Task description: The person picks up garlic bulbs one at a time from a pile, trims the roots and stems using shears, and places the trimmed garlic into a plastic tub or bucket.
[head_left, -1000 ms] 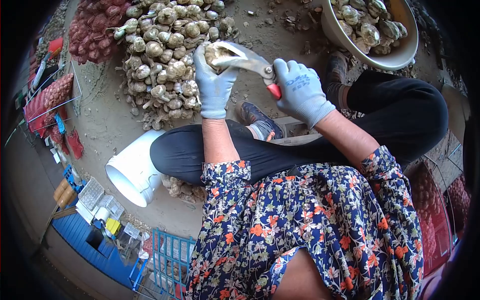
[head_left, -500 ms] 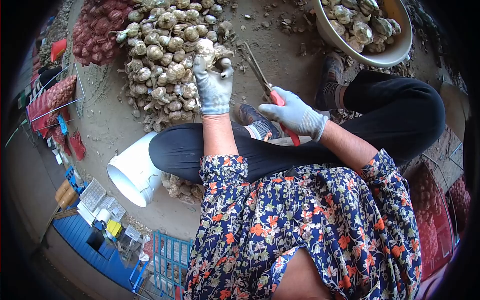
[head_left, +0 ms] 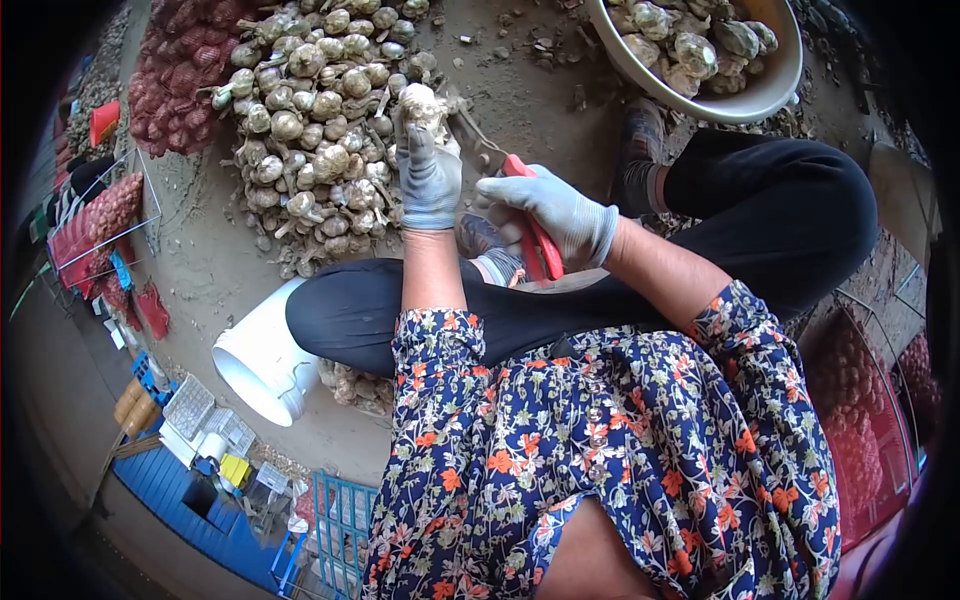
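Observation:
My left hand, in a pale grey-blue work glove, is closed around a garlic bulb, its whitish root side showing between thumb and fingers. My right hand, gloved alike, grips red-handled shears. Their handles are spread, and the metal blades reach left to the garlic's stem side, partly hidden by my left hand. Just beyond and left of the bulb lies a big heap of garlic with stems and soil on it.
A wide pale basin of trimmed garlic stands at the upper right. Red mesh sacks of garlic lie upper left. Beside my left knee a white bucket is tipped over. More garlic lies behind that knee.
My right hand has brought the shears left, and the blades now meet the stem side of the garlic. My left hand has turned the bulb a little.

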The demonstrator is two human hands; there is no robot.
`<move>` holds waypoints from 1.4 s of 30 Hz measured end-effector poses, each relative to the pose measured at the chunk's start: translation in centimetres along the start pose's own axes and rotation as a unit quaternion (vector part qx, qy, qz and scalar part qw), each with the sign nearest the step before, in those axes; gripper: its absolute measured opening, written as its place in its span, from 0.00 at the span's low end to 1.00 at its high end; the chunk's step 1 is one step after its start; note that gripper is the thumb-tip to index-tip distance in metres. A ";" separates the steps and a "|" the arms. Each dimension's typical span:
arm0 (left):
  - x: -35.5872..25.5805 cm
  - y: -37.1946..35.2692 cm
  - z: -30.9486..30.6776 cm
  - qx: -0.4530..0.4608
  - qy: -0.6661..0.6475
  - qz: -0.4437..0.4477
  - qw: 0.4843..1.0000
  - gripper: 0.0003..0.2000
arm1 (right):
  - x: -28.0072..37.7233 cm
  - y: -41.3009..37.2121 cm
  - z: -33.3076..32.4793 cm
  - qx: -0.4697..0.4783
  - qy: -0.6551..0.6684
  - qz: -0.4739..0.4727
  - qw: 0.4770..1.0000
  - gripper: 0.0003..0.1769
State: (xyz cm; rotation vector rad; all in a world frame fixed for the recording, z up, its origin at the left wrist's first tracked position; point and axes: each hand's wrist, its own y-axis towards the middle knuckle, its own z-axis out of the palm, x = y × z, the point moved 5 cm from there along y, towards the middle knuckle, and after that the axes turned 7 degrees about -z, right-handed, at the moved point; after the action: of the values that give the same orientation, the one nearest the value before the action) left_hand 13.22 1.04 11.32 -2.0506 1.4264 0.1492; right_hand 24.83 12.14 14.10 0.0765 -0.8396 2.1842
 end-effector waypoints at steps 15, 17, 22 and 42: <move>-2.8 3.2 -2.8 -0.110 -0.408 0.086 0.902 0.37 | -0.4 0.5 -6.3 -0.292 0.008 -0.036 0.956 0.07; 5.9 4.5 -6.7 -0.296 -0.094 -0.196 0.930 0.42 | -1.1 1.0 -7.0 -0.275 -0.006 -0.018 0.961 0.07; 17.8 12.8 -4.8 -0.243 -0.123 -0.242 0.931 0.49 | -2.0 0.7 -5.5 -0.260 -0.110 0.020 0.959 0.10; 3.3 -2.3 -7.8 0.075 -0.222 0.215 0.948 0.35 | 2.9 3.4 -1.2 0.011 -0.607 -0.121 0.785 0.38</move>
State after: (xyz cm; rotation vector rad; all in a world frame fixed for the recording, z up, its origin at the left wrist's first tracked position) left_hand 14.61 -5.38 17.09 -1.4386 1.5097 0.6229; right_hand 20.74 13.07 12.19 1.6412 -1.3424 1.7048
